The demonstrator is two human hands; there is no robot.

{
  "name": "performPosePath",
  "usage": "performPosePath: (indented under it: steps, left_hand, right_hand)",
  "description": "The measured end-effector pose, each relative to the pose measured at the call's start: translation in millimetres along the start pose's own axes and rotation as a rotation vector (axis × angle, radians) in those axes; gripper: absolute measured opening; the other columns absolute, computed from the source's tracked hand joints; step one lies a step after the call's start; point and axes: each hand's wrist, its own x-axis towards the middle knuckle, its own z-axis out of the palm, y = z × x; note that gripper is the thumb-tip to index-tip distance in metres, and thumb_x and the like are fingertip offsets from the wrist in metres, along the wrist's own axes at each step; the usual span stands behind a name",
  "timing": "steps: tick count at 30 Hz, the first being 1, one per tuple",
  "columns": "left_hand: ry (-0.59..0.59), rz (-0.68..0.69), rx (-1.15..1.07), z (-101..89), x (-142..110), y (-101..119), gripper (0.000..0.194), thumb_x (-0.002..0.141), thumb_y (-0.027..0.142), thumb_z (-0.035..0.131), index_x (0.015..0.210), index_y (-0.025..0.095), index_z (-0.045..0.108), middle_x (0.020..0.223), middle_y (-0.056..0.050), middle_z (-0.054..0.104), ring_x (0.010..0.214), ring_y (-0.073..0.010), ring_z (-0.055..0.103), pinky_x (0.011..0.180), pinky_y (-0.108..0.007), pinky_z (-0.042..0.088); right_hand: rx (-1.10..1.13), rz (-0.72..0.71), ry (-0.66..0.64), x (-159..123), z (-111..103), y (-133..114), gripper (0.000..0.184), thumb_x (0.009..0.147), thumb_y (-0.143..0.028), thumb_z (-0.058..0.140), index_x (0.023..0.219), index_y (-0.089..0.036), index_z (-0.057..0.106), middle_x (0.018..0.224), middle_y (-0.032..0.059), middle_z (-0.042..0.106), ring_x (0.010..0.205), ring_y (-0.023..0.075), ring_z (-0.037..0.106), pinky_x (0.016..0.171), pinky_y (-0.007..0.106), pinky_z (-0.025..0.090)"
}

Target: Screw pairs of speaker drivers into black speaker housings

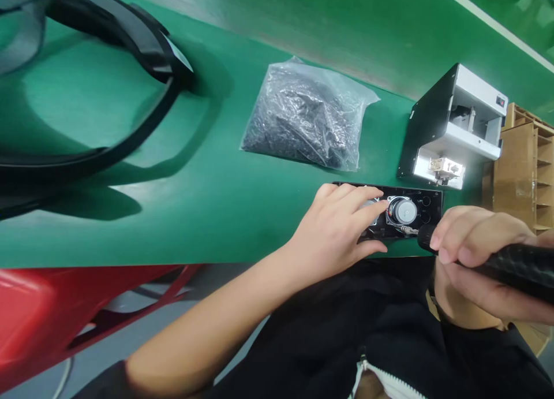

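Left grip (335, 226) lies spread on a speaker panel (434, 208); right grip (480, 234) clasps a driver (521, 266). Beyond the left, a bag (348, 90) holds dark, seemingly small parts (311, 119).

A single camera, worn on the head, looks forward and steeply down over the wearer's dark top (329, 318), which fills the lower right. The counter (208, 127) spreads above it, its near edge crossing the picture almost level, while a pale line (493, 26) slopes down to the right at top. The right hand (485, 243) sits close to the lens and looms large; the left hand (337, 226) lies farther off, right of centre. The view takes in a broad sweep, from red furniture (26, 318) at lower left to a brown rack (515, 168) at right.
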Motion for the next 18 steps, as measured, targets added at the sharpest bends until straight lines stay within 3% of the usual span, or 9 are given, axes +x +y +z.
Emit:
performPosePath:
  steps: [3,8,18]
  left_hand:
    - [-0.010,0.021,0.062,-0.2,1.1,0.8,0.063,0.082,0.048,0.099,0.131,0.017,0.075,0.142,-0.016,0.076,0.113,-0.0328,0.071,0.091,-0.046,0.046]
    - [0.001,0.057,0.094,1.3,1.5,0.4,0.049,0.081,0.053,0.100,0.107,0.015,0.080,0.138,-0.014,0.079,0.109,-0.0326,0.071,0.089,-0.047,0.045]
    - [-0.036,0.040,0.072,2.2,1.6,-1.0,0.045,0.088,0.054,0.094,0.107,0.015,0.081,0.138,-0.015,0.078,0.108,-0.0321,0.070,0.089,-0.047,0.043]
  right_hand:
    - [0.109,-0.069,0.083,-8.4,5.1,15.7,0.057,0.107,-0.064,0.051,0.151,-0.029,0.061,0.072,-0.0016,0.071,0.056,0.0204,0.066,0.051,0.041,0.060]
    - [0.136,-0.125,0.133,-7.4,14.7,37.8,0.070,0.104,-0.077,0.046,0.143,-0.023,0.067,0.067,-0.0026,0.069,0.047,0.0176,0.062,0.042,0.035,0.057]
    - [0.217,-0.141,0.147,-6.9,17.2,56.4,0.080,0.105,-0.081,0.034,0.141,-0.018,0.069,0.070,0.0005,0.070,0.045,0.0162,0.060,0.040,0.032,0.057]
